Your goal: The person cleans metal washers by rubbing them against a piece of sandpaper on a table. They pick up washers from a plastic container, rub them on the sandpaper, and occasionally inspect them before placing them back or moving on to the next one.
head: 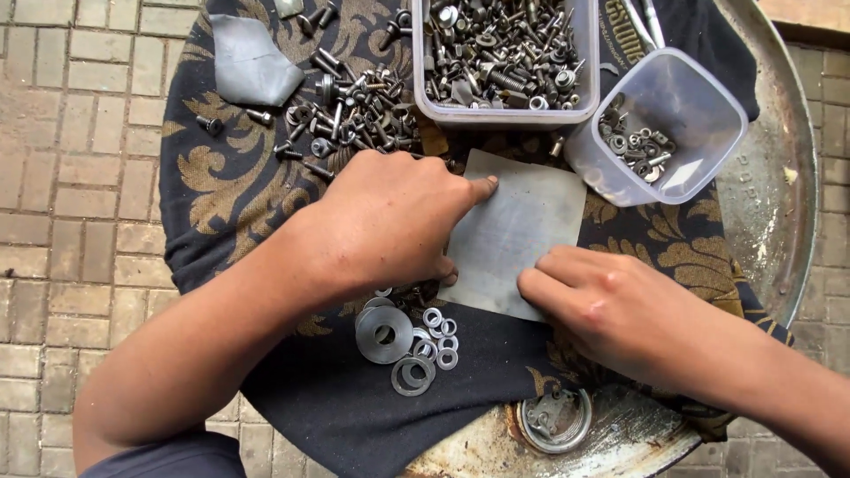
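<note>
Head view: two bare hands are pressing on a grey square sheet (513,232) lying on a dark patterned cloth (221,190).

The left hand (381,221) is lying over the sheet's left edge, its fingers curled together and the forefinger stretched flat along the top edge; the right hand (611,305) is resting on the lower right corner, its fingers bunched together with their tips touching the sheet. Neither hand is gripping anything. Just below the left hand a cluster of washers (407,341) is sitting on the cloth, and above it a loose heap of bolts and nuts (354,106). A clear tub full of screws (505,53) and a second, nearly empty clear tub (660,124) are standing beyond the sheet. The cloth is covering a round metal tray (770,195).
</note>
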